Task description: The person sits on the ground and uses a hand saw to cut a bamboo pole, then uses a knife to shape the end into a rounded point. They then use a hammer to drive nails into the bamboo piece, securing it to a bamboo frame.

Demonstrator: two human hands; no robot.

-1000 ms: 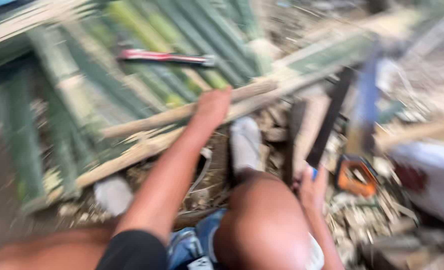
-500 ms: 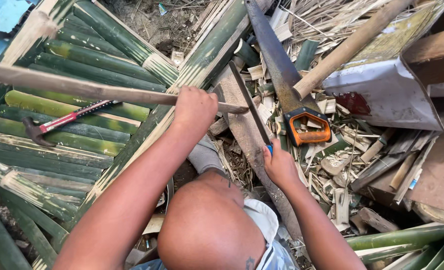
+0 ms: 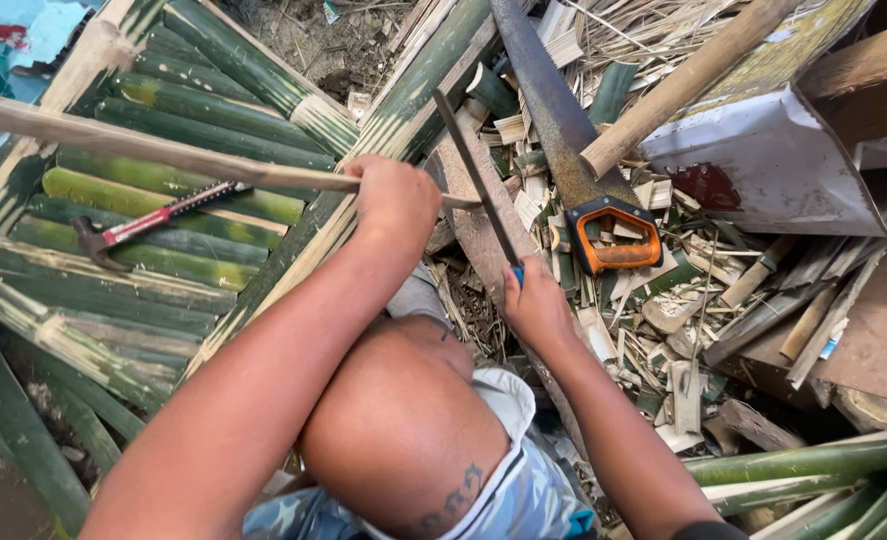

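The left hand [image 3: 395,203] is gripping a thin bamboo stick [image 3: 163,150], fist clenched; the right hand [image 3: 535,305] is clasping a dark blade's [image 3: 475,175] blue handle. Both hands are sitting much as before.

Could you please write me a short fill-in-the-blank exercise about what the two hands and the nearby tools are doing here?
1. The left hand grips a long pale ____.
2. The right hand holds a thin dark blade with a ____ handle end.
3. The handsaw has an ____ handle.
4. The hammer lies on green ____ slats.

Missing words: stick; blue; orange; bamboo
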